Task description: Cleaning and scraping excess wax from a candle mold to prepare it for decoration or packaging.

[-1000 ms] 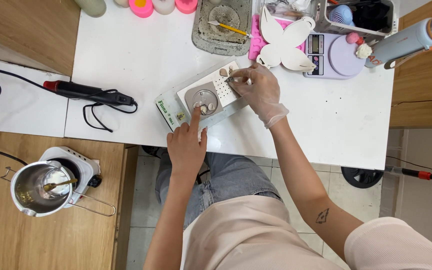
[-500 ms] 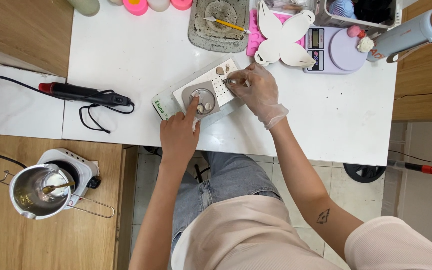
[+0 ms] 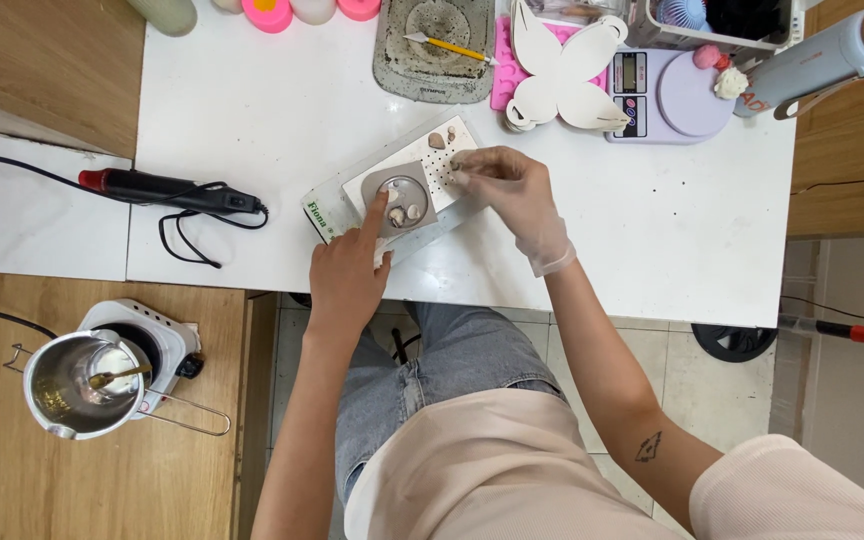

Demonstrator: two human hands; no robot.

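A grey square mould (image 3: 422,212) with a round cavity holding a few small shells lies on a white perforated plate (image 3: 430,160), which rests on a clear board with a green label (image 3: 324,214). My bare left hand (image 3: 347,272) has its index finger stretched out, the tip pressing on the mould's left side and the other fingers curled. My gloved right hand (image 3: 514,192) is just right of the mould. Its fingertips pinch a small dark piece over the perforated plate. A brown shell (image 3: 437,141) lies at the plate's far end.
On the white table (image 3: 652,230) are a black heat gun with a red tip (image 3: 167,190), a grey tray with a yellow tool (image 3: 437,45), a white butterfly-shaped piece (image 3: 562,70) and a purple scale (image 3: 667,95). A metal pitcher (image 3: 72,385) sits on a hot plate at the lower left.
My right hand's fingertips have shifted slightly across the perforated plate, toward the mould. My left index finger has stayed on the mould.
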